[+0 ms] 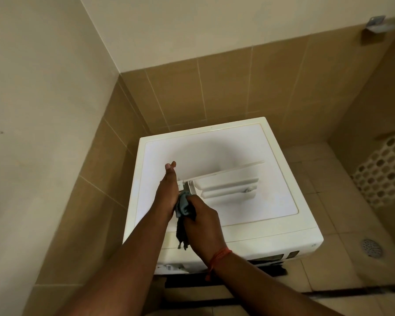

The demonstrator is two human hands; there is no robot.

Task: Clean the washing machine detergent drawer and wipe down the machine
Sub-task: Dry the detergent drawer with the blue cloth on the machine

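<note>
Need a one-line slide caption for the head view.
Detergent drawer lies on the washing machine; left hand steadies it, right hand wipes with a cloth.

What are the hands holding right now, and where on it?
The right hand grips a cloth bunched at its upper end, the rest hanging below. The left hand is open, flat against the near end of the drawer on the washing machine.
</note>
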